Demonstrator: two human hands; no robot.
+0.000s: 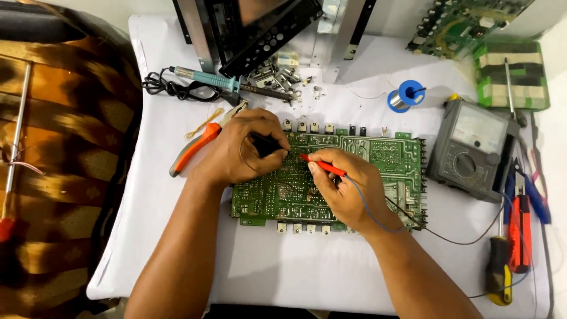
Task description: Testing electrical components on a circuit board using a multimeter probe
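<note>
A green circuit board [387, 155] lies solder side up in the middle of the white table [283, 266]. My left hand [239, 150] grips a black test probe [267, 143], its tip resting on the board's upper left part. My right hand [345, 189] pinches a red test probe [322, 165] like a pen, tip touching the board close to the black one. Thin leads run from my right hand to a grey analogue multimeter [472, 150] standing to the right of the board.
Orange-handled pliers [198, 145] lie left of my left hand. A teal soldering iron [218, 81], loose screws and a black metal chassis [260, 32] sit at the back. A blue solder spool [406, 95] lies back right. Screwdrivers and cutters [514, 236] line the right edge.
</note>
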